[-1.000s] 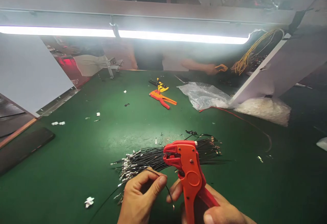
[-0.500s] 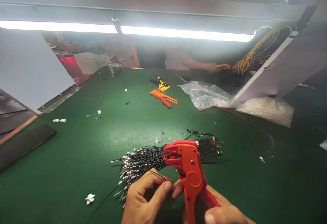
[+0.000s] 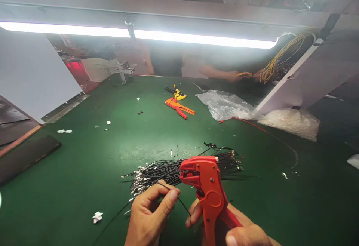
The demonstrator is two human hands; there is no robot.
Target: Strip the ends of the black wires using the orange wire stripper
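Between the thumb and index finger of my left hand [image 3: 153,211] a thin black wire [image 3: 183,205] is pinched. Its free end slants down toward the fingertips of my right hand [image 3: 246,233]. That hand is wrapped round the handles of a red and orange wire stripper [image 3: 211,190], whose jaws point left and hold no wire. Behind both hands lies a bundle of black wires [image 3: 165,172], with metal terminals at the left ends and copper-coloured tips at the right. The stripper hides part of the bundle.
Farther back lie another red-orange wire stripper [image 3: 179,108] and a yellow-black hand tool [image 3: 176,92]. Plastic bags [image 3: 224,103] rest at the right beside a slanted panel [image 3: 297,74]. White connectors [image 3: 97,217] and a dark flat case [image 3: 28,160] are leftward. A co-worker's hand [image 3: 231,76] shows beyond.
My left hand has shifted left and away from the right fingertips, so more of the wire's free end shows. The wire stripper stays nearly where it was.
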